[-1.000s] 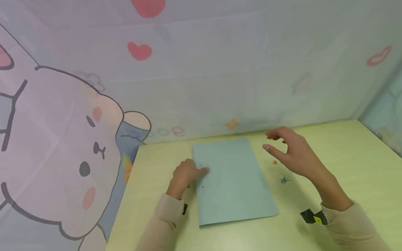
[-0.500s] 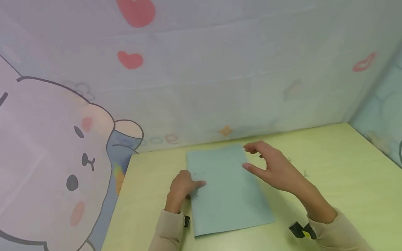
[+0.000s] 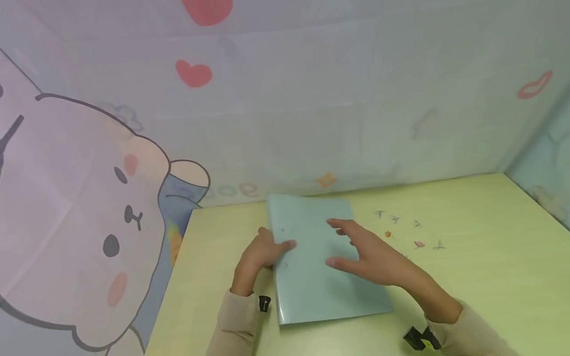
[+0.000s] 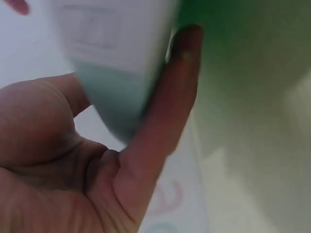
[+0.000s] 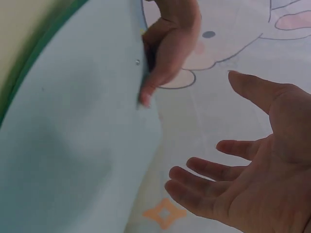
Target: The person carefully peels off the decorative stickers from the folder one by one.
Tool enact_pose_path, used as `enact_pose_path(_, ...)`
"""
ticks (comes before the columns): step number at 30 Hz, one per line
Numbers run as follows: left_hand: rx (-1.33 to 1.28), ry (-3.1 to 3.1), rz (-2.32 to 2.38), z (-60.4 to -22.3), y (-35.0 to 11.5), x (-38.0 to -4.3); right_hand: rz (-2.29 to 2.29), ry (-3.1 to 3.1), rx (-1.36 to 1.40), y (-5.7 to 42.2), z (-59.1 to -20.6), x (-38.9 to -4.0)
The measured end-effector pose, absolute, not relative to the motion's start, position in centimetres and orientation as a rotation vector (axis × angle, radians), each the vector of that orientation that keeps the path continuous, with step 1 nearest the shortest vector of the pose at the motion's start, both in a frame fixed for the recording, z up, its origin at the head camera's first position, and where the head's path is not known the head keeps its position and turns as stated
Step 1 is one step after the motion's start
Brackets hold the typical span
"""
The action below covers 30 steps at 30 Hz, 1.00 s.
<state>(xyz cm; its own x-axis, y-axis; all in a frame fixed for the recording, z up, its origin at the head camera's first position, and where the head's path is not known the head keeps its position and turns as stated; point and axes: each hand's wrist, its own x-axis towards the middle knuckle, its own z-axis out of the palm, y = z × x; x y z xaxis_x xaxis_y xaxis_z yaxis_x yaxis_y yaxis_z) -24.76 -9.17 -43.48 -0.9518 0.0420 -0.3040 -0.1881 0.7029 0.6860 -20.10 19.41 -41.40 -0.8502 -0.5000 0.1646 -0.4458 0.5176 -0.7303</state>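
A pale teal file folder (image 3: 327, 291) lies on the table with its spine edge toward the left, and two small rivets show near that edge. My left hand (image 3: 260, 252) grips the spine, thumb on top of the cover and fingers beneath. In the left wrist view, the folder's spine (image 4: 109, 97) with its white label passes between thumb and fingers. My right hand (image 3: 371, 254) hovers over the folder's right part, fingers apart and holding nothing. The right wrist view shows that right hand (image 5: 262, 165) with its fingers spread beside the cover.
Right of the folder, several tiny flower-like pieces, among them an orange one (image 3: 388, 234) and a pink one (image 3: 419, 244), lie scattered on the yellow-green table (image 3: 498, 277). A printed cloth backdrop (image 3: 285, 138) stands behind the table's far edge.
My right hand has moved left, from beside the folder to above its cover, and more small pieces now show on the table. The left hand keeps its grip on the spine.
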Motion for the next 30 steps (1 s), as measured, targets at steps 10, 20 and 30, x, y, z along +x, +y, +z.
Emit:
enact_pose_path(10, 0.055, 2.519, 1.393, -39.7, -8.5, -22.8, -1.364, 2.419, -0.758, 18.5, -41.5, -19.9)
enact_pose_path(20, 0.233, 2.451, 1.530, -37.1, -7.3, -21.0, -1.462, 2.255, -0.743, 18.6, -40.8, -19.4)
enact_pose_path(30, 0.298, 2.371, 1.719, -34.0, -5.8, -17.5, -1.651, 2.215, -0.804, 19.1, -39.3, -18.4)
